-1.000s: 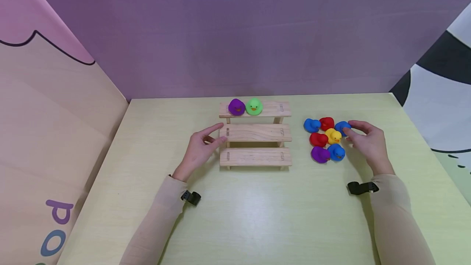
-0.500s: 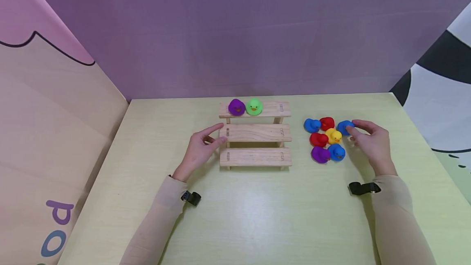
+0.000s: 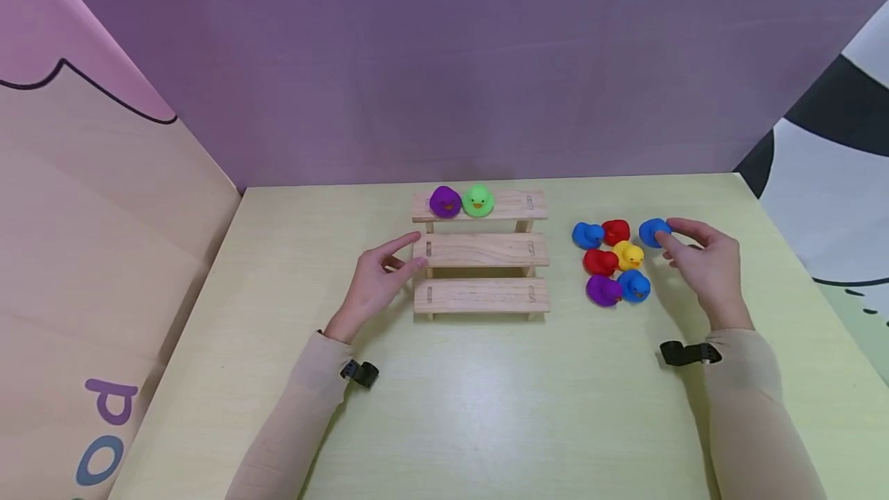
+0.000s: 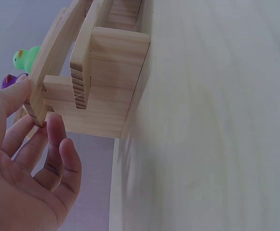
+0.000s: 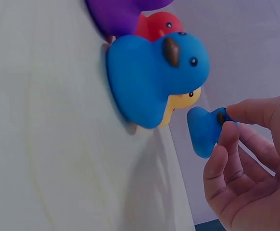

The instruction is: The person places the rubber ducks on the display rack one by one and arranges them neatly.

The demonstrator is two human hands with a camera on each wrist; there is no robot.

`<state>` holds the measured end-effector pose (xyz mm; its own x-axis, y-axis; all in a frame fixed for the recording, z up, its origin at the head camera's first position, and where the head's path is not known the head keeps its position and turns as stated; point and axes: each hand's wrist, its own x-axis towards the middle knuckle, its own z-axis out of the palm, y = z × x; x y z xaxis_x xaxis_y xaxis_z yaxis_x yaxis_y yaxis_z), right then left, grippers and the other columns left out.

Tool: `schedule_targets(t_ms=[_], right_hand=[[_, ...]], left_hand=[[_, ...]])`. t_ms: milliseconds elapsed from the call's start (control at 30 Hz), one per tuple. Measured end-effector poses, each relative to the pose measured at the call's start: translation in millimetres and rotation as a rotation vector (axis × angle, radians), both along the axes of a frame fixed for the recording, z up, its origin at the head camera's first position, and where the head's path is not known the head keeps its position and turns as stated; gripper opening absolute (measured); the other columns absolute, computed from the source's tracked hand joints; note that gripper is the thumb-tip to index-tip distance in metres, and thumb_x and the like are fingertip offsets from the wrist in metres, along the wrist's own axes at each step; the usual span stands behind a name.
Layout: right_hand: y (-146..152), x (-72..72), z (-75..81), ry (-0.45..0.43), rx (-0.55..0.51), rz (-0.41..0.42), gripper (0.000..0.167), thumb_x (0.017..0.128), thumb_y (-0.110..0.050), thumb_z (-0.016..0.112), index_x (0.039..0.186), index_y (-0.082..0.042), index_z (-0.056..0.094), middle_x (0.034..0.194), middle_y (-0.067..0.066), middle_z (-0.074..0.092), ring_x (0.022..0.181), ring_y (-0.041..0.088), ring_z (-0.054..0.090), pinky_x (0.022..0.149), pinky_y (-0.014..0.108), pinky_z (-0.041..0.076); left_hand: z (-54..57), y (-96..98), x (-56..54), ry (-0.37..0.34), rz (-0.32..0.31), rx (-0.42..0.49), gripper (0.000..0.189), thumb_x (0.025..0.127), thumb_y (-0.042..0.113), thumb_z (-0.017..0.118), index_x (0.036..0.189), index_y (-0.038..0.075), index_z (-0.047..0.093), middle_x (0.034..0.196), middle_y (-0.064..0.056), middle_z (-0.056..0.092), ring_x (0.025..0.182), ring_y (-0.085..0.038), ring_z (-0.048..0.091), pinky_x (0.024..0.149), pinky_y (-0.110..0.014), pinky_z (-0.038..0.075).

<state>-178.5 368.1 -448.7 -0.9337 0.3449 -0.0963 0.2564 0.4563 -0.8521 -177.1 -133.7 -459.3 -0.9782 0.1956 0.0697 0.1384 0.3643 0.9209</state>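
My right hand (image 3: 708,265) pinches a blue rubber duck (image 5: 205,130) between thumb and fingers. In the right wrist view that duck hangs apart from the table, past the other ducks. My left hand (image 3: 375,284) holds the left end of the middle step of a three-tier wooden stand (image 3: 486,251). The left wrist view has the thumb on one face of this plank (image 4: 48,60) and fingertips at the other. On the top step sit a purple duck (image 3: 445,202) and a green duck (image 3: 478,201), side by side.
Right of the stand, a cluster of ducks rests on the pale table (image 3: 486,407): blue (image 3: 588,235), red (image 3: 616,232), another red (image 3: 600,262), yellow (image 3: 628,255), purple (image 3: 603,291) and a nearer blue (image 3: 634,286). A purple backdrop (image 3: 486,60) rises behind the table's far edge.
My right hand has drawn the blue duck away from the yellow and red ducks, to the right and up. The left hand stays on the stand.
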Motion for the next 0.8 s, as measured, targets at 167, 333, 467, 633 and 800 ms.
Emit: schedule_targets(t_ms=[167, 333, 467, 633, 800], right_hand=[[-4, 0.5, 4.1, 0.025, 0.012, 0.002, 0.065, 0.103, -0.050, 0.067, 0.153, -0.009, 0.058, 0.112, -0.028, 0.055, 0.081, -0.001, 0.067, 0.073, 0.012, 0.054], [-9, 1.3, 8.9, 0.043, 0.007, 0.011, 0.063, 0.103, -0.047, 0.068, 0.151, -0.008, 0.059, 0.115, -0.025, 0.058, 0.080, -0.001, 0.067, 0.072, 0.012, 0.054], [-12, 1.5, 12.1, 0.053, -0.007, 0.014, 0.061, 0.104, -0.044, 0.069, 0.151, -0.007, 0.059, 0.122, -0.018, 0.061, 0.079, -0.002, 0.067, 0.071, 0.011, 0.053], [-16, 1.6, 14.6, 0.059, 0.001, 0.020, 0.062, 0.104, -0.046, 0.068, 0.151, -0.008, 0.059, 0.124, -0.018, 0.061, 0.079, -0.003, 0.067, 0.072, 0.010, 0.054], [-19, 2.1, 17.0, 0.065, -0.013, 0.023, 0.062, 0.103, -0.048, 0.068, 0.151, -0.009, 0.059, 0.117, -0.026, 0.059, 0.079, -0.002, 0.066, 0.073, 0.010, 0.054]], left_hand=[[0.1, -0.1, -0.5, -0.004, -0.005, -0.001, 0.049, 0.102, 0.032, 0.075, 0.150, 0.026, 0.064, 0.125, -0.014, 0.072, 0.092, -0.021, 0.064, 0.058, -0.025, 0.045], [0.2, -0.1, -0.5, -0.006, 0.000, 0.001, 0.048, 0.102, 0.033, 0.075, 0.149, 0.027, 0.065, 0.124, -0.014, 0.071, 0.092, -0.022, 0.063, 0.057, -0.026, 0.044], [0.1, 0.1, -0.6, -0.006, 0.000, 0.001, 0.049, 0.102, 0.033, 0.075, 0.149, 0.026, 0.065, 0.123, -0.015, 0.072, 0.091, -0.021, 0.063, 0.058, -0.026, 0.044], [-0.3, -0.1, -0.7, -0.005, 0.002, 0.002, 0.050, 0.101, 0.032, 0.076, 0.150, 0.026, 0.064, 0.119, -0.017, 0.072, 0.089, -0.019, 0.063, 0.057, -0.026, 0.044], [-0.5, 0.3, -1.1, 0.001, 0.003, -0.002, 0.050, 0.101, 0.032, 0.076, 0.149, 0.026, 0.065, 0.120, -0.016, 0.072, 0.089, -0.019, 0.063, 0.057, -0.026, 0.045]])
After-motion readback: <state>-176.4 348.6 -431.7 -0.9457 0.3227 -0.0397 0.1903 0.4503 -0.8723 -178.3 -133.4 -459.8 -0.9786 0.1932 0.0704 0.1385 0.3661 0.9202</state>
